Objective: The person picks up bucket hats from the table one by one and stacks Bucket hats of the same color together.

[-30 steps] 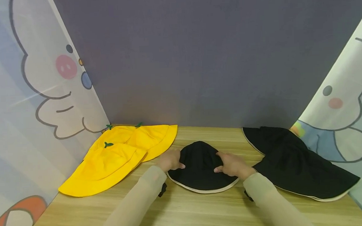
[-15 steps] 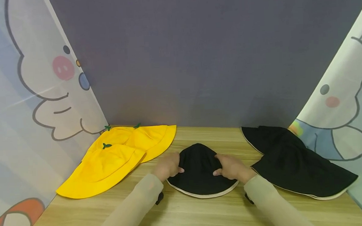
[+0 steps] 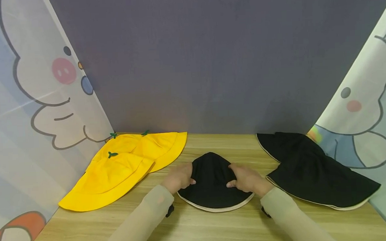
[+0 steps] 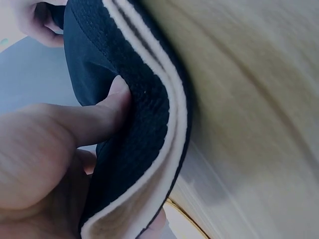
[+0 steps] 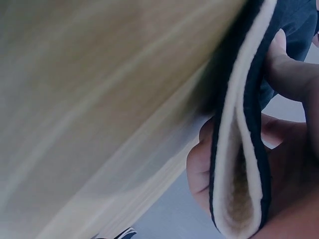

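A black bucket hat (image 3: 212,186) with a cream-edged brim is in the middle of the wooden table in the head view, its brim toward me. My left hand (image 3: 178,178) grips its left side, and my right hand (image 3: 248,177) grips its right side. In the left wrist view the thumb (image 4: 117,97) presses on the black cloth, with fingertips showing behind the folded brim. The right wrist view has the brim (image 5: 239,164) between the thumb and curled fingers of my right hand. Cream lining shows inside the fold.
Several yellow hats (image 3: 108,176) with green sprouts overlap at the left, against the printed side panel (image 3: 46,105). More black hats (image 3: 321,181) overlap at the right. A grey panel (image 3: 206,62) rises along the table's back edge.
The hat and my left hand have shifted slightly left and toward me, then held nearly still. The grip of both hands looks the same. The head view has shifted a little.
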Available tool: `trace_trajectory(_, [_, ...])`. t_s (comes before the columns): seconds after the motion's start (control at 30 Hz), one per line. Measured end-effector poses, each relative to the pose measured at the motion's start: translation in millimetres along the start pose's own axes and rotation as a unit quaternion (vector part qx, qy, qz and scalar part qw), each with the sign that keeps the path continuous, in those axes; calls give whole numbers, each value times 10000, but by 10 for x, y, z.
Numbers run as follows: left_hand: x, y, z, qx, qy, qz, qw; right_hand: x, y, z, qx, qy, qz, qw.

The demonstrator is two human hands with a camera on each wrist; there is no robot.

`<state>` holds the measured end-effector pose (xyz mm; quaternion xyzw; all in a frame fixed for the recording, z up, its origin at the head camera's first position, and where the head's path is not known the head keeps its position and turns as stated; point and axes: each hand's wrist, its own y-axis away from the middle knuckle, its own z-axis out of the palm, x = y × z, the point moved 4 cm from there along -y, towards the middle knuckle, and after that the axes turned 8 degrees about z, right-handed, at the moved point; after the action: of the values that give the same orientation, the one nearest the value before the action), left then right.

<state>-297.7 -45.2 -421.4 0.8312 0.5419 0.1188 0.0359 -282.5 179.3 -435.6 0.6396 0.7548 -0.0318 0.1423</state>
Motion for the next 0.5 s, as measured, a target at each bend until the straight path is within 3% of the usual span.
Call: trace_trajectory(0.5, [-29,96,4,-256,335,62,9991,-45,83,-11,-71,49,-98,9999])
